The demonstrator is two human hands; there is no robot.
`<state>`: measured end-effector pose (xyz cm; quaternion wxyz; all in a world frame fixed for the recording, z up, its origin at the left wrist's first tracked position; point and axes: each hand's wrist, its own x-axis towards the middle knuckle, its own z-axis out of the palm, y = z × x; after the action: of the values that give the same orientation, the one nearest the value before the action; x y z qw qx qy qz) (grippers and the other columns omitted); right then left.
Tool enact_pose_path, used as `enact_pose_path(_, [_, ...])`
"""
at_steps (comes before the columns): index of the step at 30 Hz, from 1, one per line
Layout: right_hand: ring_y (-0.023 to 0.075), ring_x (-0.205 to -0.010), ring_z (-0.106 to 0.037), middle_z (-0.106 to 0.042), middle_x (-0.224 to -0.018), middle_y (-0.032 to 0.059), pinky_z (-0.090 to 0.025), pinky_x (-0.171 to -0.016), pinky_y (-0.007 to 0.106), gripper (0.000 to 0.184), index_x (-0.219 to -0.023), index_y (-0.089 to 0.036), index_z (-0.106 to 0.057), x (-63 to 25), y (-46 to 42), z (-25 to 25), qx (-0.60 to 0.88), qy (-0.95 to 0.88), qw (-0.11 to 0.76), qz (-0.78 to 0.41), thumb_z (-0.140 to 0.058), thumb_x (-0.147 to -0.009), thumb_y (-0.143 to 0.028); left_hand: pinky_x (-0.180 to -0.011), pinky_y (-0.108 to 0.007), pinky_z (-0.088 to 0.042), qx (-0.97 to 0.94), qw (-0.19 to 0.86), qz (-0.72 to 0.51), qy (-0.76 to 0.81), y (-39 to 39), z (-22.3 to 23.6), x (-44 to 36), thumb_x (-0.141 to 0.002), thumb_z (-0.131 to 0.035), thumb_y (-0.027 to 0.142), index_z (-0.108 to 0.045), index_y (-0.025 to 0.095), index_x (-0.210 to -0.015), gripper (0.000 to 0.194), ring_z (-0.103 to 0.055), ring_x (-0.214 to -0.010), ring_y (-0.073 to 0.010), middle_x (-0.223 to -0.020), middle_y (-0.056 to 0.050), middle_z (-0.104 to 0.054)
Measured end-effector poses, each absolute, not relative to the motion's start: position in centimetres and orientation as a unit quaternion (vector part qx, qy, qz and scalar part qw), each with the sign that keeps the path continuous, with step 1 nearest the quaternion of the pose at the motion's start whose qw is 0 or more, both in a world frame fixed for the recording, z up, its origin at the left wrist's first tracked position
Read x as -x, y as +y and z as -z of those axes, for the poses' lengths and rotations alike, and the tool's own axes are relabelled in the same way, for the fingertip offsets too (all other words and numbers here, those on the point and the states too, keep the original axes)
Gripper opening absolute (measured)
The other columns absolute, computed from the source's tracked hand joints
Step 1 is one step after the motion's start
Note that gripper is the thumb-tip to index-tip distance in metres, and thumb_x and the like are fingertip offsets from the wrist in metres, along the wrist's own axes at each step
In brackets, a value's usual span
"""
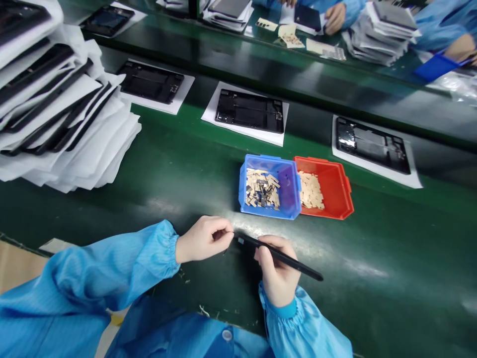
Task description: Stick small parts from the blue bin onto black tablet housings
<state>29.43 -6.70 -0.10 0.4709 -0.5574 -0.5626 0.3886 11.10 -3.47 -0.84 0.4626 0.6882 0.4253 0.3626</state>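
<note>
My right hand [279, 273] grips a thin black tablet housing [294, 262], seen nearly edge-on and tilted, its left end higher than its right. A small pale patch shows near that left end. There, my left hand [206, 238] is closed in a pinch, its fingertips at the housing's corner; whatever lies between them is too small to make out. Just beyond the hands stands a blue bin [288, 191] with small pale and dark pieces [263, 189]. Against its right side sits a red bin [337, 194] holding small cream pieces [311, 190].
A tall stack of black housings and white sheets [67, 109] leans at the left. Behind the bins, open tablet housings [249, 110] lie on white paper along a raised ledge [223, 54]. Across it, co-workers' hands [335, 18] and another stack [383, 35] are visible.
</note>
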Motion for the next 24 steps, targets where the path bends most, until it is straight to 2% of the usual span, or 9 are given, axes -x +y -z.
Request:
enact_pose_path(8, [0.0121, -0.056, -0.056, -0.059, -0.066, -0.0004, -0.046, -0.054, 0.024, 0.012, -0.088, -0.02, -0.06, -29.0, -6.5, 0.7, 0.465, -0.525, 0.51, -0.498, -0.056, -0.087, -0.031, -0.051, -0.019, -0.033, -0.714, 0.463, -0.372, 0.372, -3.5, 1.1, -10.9, -0.078, -0.047, 0.015, -0.051, 0.016, -0.067, 0.012, -0.042, -0.051, -0.0072, -0.06, 0.002, -0.049])
enact_pose_path(15, [0.0114, -0.053, -0.056, -0.061, -0.067, 0.0007, -0.046, -0.05, 0.023, 0.012, -0.086, -0.018, -0.061, -28.7, -6.4, 0.6, 0.443, -0.503, 0.527, -0.522, -0.057, -0.086, -0.03, -0.051, -0.019, -0.036, -0.733, 0.446, -0.36, 0.366, -3.6, 0.9, -10.9, -0.081, -0.045, 0.018, -0.052, 0.016, -0.066, 0.016, -0.044, -0.051, -0.0078, -0.061, 0.001, -0.052])
enact_pose_path(20, [0.0103, -0.05, -0.055, -0.061, -0.065, 0.0001, -0.045, -0.047, 0.021, 0.01, -0.084, -0.019, -0.061, -28.8, -6.6, 0.8, 0.451, -0.514, 0.533, -0.498, -0.057, -0.086, -0.027, -0.063, -0.025, -0.039, -0.751, 0.405, -0.336, 0.4, -2.5, 1.2, -10.5, -0.086, -0.036, 0.022, -0.056, 0.016, -0.065, 0.03, -0.051, -0.06, -0.0122, -0.062, -0.001, -0.058])
enact_pose_path(24, [0.0114, -0.052, -0.056, -0.06, -0.065, -0.0007, -0.046, -0.049, 0.023, 0.015, -0.088, -0.021, -0.061, -29.4, -6.4, 1.6, 0.465, -0.502, 0.556, -0.471, -0.057, -0.085, -0.035, -0.061, -0.025, -0.036, -0.731, 0.358, -0.334, 0.476, -0.2, 1.7, -9.3, -0.091, -0.029, 0.026, -0.053, 0.017, -0.058, 0.042, -0.05, -0.056, -0.012, -0.056, 0.0, -0.054])
